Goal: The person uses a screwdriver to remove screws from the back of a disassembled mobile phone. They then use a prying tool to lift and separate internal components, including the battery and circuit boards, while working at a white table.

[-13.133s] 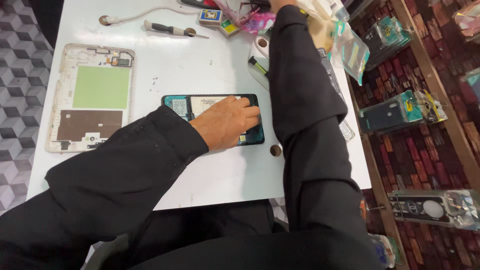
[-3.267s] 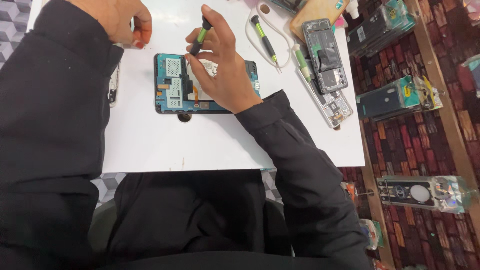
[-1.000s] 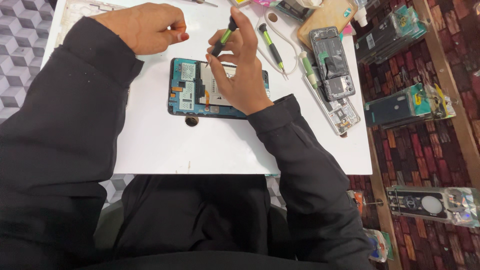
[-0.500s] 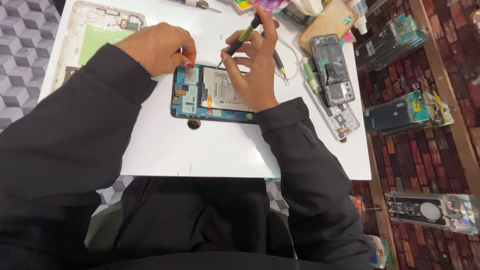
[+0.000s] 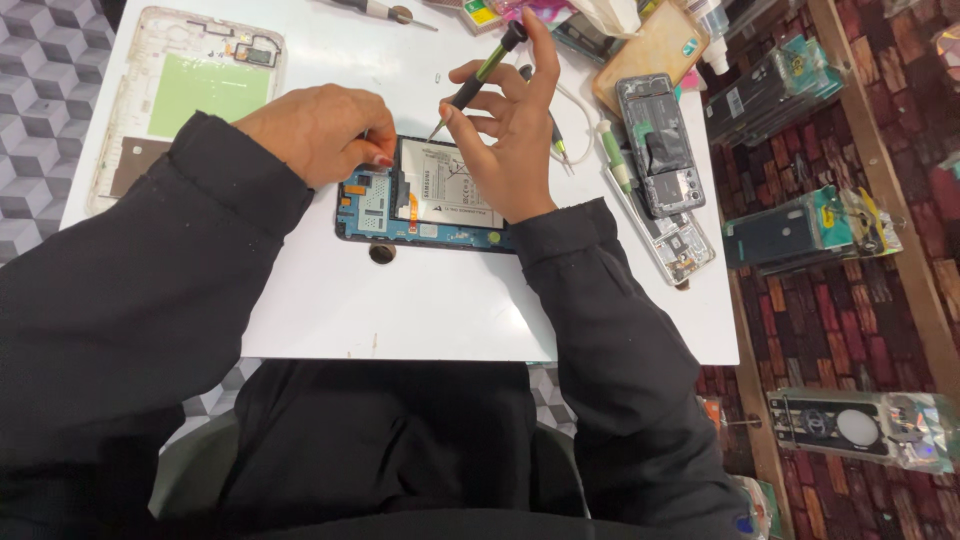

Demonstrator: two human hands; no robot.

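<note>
An opened phone (image 5: 420, 210) with a blue circuit board and a white battery lies face down on the white table (image 5: 400, 300). My right hand (image 5: 505, 140) grips a black-and-green screwdriver (image 5: 478, 75), its tip pointing down at the phone's upper edge. My left hand (image 5: 320, 130) rests at the phone's upper left corner, fingers pinched together on something too small to make out. A small dark round piece (image 5: 382, 253) lies just below the phone.
A white tablet back frame (image 5: 190, 90) with a green panel lies at the far left. Two more opened phones (image 5: 660, 150) and a second green screwdriver (image 5: 612, 160) lie at the right. Packaged parts (image 5: 800, 225) cover the floor on the right.
Both hands have come down closer to the phone. My left hand moved from above the table's top edge to the phone's upper left corner; the screwdriver tip now points at the phone.
</note>
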